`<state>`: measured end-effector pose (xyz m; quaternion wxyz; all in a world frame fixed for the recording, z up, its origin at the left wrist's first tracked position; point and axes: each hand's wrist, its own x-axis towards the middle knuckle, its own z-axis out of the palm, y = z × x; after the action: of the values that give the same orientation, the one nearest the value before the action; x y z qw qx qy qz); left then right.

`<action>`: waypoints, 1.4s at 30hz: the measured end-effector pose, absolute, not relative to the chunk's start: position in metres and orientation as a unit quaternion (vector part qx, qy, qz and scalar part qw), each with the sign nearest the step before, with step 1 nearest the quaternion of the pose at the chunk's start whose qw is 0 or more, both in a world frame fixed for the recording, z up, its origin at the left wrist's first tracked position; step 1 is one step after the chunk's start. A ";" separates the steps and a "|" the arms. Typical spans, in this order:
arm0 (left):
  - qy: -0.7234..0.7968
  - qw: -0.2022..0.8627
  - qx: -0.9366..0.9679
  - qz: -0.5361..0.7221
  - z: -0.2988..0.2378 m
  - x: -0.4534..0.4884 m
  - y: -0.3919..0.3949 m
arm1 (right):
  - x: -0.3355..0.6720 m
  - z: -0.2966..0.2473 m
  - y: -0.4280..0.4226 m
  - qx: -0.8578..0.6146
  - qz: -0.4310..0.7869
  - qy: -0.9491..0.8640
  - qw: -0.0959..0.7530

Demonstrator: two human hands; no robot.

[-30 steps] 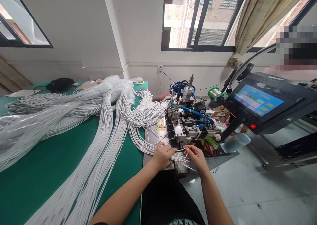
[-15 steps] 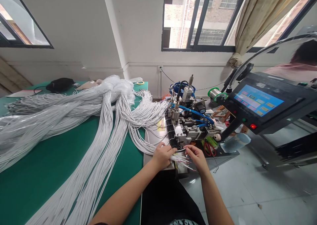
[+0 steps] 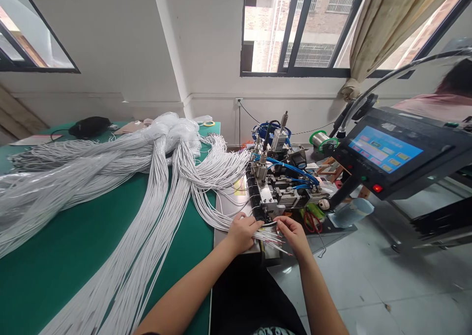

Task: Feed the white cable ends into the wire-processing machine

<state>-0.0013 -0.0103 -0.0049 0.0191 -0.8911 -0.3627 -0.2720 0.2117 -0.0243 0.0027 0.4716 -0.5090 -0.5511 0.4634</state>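
My left hand [image 3: 241,232] is closed around a small bunch of thin white cables [image 3: 271,239], right in front of a small metal machine [image 3: 280,187] with blue air hoses. My right hand [image 3: 293,233] pinches the stripped ends of those same cables just to the right. Both hands sit at the machine's front jaw. Long bundles of white cables [image 3: 155,192] fan out over the green table [image 3: 73,246] to the left.
A black control box with a lit touch screen [image 3: 383,153] stands on the right. Behind it is another person [image 3: 450,92]. A solder spool [image 3: 320,139], red-handled scissors [image 3: 311,222] and a black object [image 3: 90,125] at the table's far end are also in view.
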 end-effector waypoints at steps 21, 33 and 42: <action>-0.420 0.035 -0.870 -0.255 0.001 0.002 -0.015 | 0.212 0.003 -0.019 -0.598 0.185 -0.699 0.345; -0.450 0.012 -0.865 -0.222 0.005 0.005 -0.018 | 0.210 -0.012 -0.005 -0.562 0.298 -0.649 0.417; -0.458 0.010 -0.867 -0.199 0.010 0.006 -0.019 | 0.209 -0.015 0.000 -0.553 0.349 -0.632 0.417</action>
<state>0.0063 -0.0190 0.0096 0.0096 -0.8665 -0.4576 -0.1989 0.2094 -0.0002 -0.0147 0.4166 -0.5528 -0.6317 0.3490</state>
